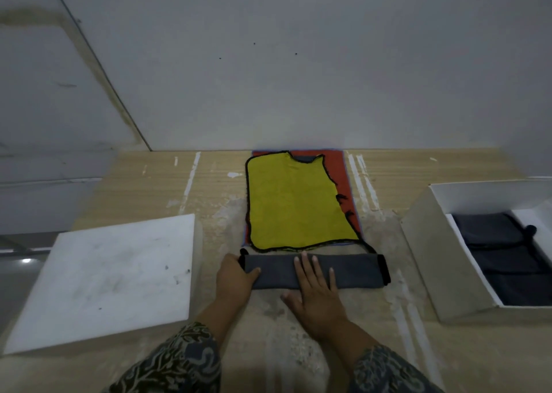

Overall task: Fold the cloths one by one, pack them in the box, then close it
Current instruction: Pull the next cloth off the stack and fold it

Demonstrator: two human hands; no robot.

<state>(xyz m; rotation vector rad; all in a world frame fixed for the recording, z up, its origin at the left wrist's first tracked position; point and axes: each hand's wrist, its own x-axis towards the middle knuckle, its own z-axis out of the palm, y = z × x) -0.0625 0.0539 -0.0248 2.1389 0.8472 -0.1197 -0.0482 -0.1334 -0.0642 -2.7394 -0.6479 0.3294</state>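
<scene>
Fingers (250,271) of the left hand (234,279) curl round the grey cloth's (352,270) left end; right hand (316,291) lies flat on it, fingers spread. Folding seems nearly done. Yellow cloth (292,204) waits behind on the counter (134,189). Next: carry it right to the box (442,258), beside the dark cloths (501,249). Lid (104,282) sits far left.
</scene>
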